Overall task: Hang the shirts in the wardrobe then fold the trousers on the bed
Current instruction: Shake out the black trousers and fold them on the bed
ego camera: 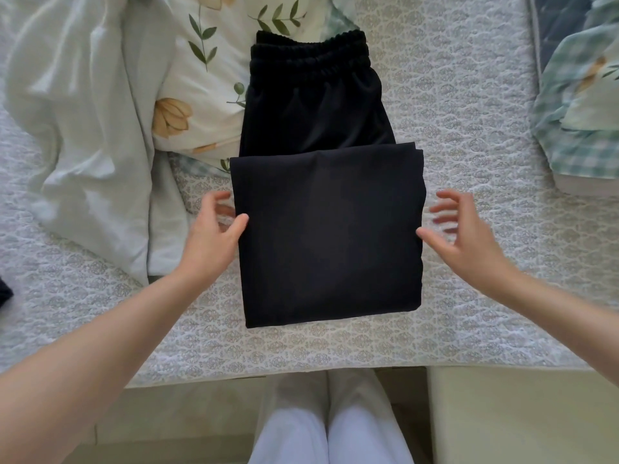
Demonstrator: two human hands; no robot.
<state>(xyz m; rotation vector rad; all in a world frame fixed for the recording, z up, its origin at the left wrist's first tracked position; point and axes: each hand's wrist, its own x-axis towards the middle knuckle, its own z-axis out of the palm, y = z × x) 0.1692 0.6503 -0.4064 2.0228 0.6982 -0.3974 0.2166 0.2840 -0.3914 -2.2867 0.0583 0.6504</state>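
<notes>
Quilted bed [469, 128] carries black trousers [328, 236], centre, legs folded up over seat. Fabric judged soft, light, limp; best gripped at side edges of fold. Left hand [214, 229] touching left edge, fingers spread, holding nothing. Right hand [459, 232] just beside right edge, fingers spread, empty. Floral pillow [207, 78] under far-left waistband corner; checked cloth [579, 128] well right.

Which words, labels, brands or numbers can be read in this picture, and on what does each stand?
None can be read: the black trousers show no label or brand.
The floral pillow and the patterned bed cover carry only printed patterns, no text.
</notes>
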